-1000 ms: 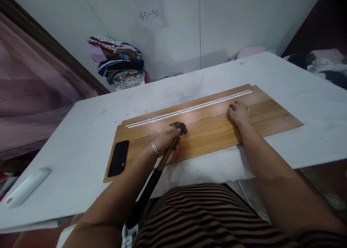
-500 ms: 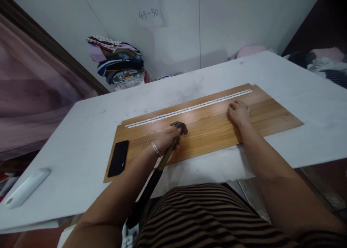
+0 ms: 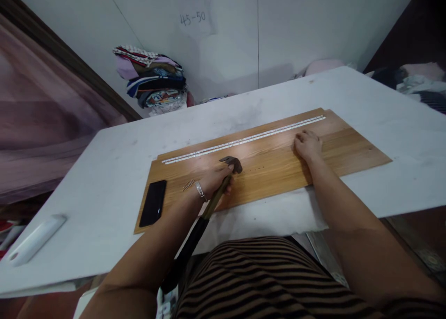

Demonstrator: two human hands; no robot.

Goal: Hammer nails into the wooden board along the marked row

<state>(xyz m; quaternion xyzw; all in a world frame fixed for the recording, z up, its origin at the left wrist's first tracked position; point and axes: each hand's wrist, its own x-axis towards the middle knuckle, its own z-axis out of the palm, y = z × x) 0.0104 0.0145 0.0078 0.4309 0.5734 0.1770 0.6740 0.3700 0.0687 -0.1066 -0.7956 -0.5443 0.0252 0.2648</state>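
Note:
My left hand is closed around a claw hammer, gripping it just below the metal head. The hammer's head lies over the middle of a wooden board, while its black grip slants down toward my body. On the board's right part rests my right hand, fingers slightly bent and spread on the surface, with nothing visible in it. A row of several small dark dots runs along the board right of the hammer head. Several nails lie beside my left wrist.
A measuring strip lies along the board's far side. At its left end is a black phone. A white plastic object sits on the white table at the left. Folded clothes are stacked against the wall.
The whole view has shifted very slightly. Both hands and the hammer keep the same places on the board.

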